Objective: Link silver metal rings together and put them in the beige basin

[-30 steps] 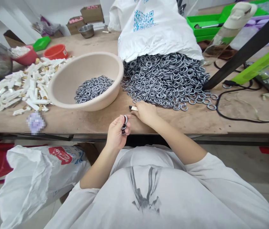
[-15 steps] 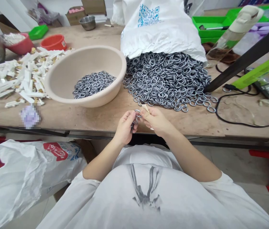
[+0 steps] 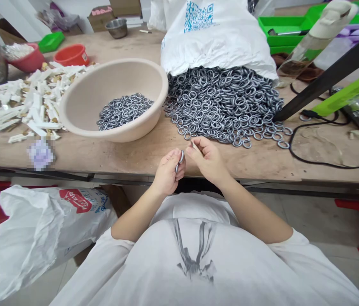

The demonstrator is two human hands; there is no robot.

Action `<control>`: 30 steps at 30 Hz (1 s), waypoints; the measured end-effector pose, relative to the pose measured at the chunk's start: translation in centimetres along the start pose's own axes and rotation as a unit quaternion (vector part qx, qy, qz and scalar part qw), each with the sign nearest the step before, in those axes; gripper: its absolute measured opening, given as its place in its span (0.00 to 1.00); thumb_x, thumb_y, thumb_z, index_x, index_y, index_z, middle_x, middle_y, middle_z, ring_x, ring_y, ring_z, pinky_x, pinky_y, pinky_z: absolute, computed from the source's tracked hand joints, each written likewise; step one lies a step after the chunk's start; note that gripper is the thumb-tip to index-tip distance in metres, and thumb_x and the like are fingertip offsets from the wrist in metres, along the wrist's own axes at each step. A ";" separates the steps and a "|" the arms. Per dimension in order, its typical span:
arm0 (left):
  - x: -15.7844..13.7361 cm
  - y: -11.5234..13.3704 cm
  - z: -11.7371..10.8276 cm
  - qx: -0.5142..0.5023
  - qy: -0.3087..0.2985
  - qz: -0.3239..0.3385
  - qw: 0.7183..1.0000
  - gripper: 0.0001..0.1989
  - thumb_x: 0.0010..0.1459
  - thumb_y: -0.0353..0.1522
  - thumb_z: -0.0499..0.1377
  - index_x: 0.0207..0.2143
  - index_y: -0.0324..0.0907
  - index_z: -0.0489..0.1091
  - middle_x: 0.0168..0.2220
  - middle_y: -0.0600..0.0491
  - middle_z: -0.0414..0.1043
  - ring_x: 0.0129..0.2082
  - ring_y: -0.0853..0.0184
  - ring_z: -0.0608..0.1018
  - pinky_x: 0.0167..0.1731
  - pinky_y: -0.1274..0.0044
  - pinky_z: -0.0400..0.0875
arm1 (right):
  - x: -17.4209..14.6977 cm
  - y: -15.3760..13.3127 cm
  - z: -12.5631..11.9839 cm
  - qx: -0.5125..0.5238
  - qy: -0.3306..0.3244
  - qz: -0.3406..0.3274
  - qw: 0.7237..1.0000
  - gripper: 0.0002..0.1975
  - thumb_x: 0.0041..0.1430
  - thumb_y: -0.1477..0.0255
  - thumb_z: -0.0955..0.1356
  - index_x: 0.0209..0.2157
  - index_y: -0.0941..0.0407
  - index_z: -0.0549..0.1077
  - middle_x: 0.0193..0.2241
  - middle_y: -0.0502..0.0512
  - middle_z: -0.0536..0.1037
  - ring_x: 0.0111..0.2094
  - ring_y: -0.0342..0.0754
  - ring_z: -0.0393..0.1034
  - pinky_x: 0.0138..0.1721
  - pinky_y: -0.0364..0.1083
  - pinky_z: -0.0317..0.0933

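Note:
My left hand (image 3: pixel 167 173) is closed around a few grey rings (image 3: pixel 181 157), which stick out between thumb and fingers above the table's front edge. Just to its right, my right hand (image 3: pixel 210 162) pinches a small slim tool (image 3: pixel 194 145) with a pale handle and a dark tip; its exact kind is not clear. A small gap separates the two hands. Beyond them lies a large heap of grey rings (image 3: pixel 224 106), spilling from a white sack (image 3: pixel 220 46). To the left, a beige basin (image 3: pixel 83 131) holds more of the same rings.
White strip-like pieces (image 3: pixel 35 106) are piled at the left, near a red bowl (image 3: pixel 71 55). A dark post (image 3: pixel 326 80), a black cable (image 3: pixel 309 163) and a clear bottle (image 3: pixel 313 46) stand or lie at the right. Below the table is another white sack (image 3: pixel 48 229).
My hands have moved slightly apart. The right hand with the tool has drawn back from the rings, and the left hand has turned the rings more edge-on.

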State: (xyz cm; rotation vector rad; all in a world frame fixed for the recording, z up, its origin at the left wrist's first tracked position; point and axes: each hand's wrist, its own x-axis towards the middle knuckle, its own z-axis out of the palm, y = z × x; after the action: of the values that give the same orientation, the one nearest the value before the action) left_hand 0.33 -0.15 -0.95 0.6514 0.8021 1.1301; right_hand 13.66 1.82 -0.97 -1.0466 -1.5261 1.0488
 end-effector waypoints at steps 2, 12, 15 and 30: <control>0.0 0.2 0.0 -0.013 0.006 -0.004 1.000 0.25 0.51 0.48 0.69 0.25 0.41 0.60 0.16 0.64 0.53 0.13 0.80 0.52 0.12 0.86 0.45 | -0.4 -0.4 -0.7 -0.112 -0.025 -0.063 0.991 0.16 0.62 0.56 0.68 0.32 0.55 0.70 0.25 0.48 0.70 0.28 0.43 0.62 0.32 0.45 0.54; -0.4 0.4 0.5 -0.050 0.031 -0.025 0.998 0.25 0.51 0.47 0.69 0.25 0.41 0.58 0.15 0.65 0.51 0.11 0.81 0.51 0.11 0.85 0.42 | -1.6 -1.1 -0.3 -0.298 -0.051 -0.127 0.945 0.25 0.68 0.51 0.59 0.26 0.54 0.68 0.24 0.53 0.70 0.27 0.45 0.60 0.31 0.46 0.49; -0.2 0.4 0.2 -0.052 0.031 -0.035 0.998 0.25 0.52 0.47 0.69 0.25 0.41 0.58 0.15 0.65 0.50 0.11 0.81 0.50 0.11 0.85 0.42 | -1.7 -0.9 -0.1 -0.283 -0.062 -0.114 0.950 0.25 0.68 0.52 0.59 0.24 0.54 0.66 0.22 0.51 0.69 0.25 0.44 0.58 0.29 0.46 0.48; -0.2 2.2 -2.5 -0.106 0.060 -0.055 0.991 0.17 0.59 0.36 0.59 0.22 0.41 0.57 0.19 0.61 0.55 0.13 0.79 0.56 0.11 0.85 0.47 | 6.6 1.8 -0.5 -0.557 -0.069 0.058 0.826 0.17 0.66 0.60 0.67 0.47 0.58 0.76 0.46 0.66 0.79 0.40 0.57 0.75 0.36 0.48 0.59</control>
State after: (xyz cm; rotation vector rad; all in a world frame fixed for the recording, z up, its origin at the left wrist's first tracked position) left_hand -2.95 0.42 -0.55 0.3596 0.7970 1.1421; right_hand 13.28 8.71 -1.06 -1.8766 -2.2734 0.1916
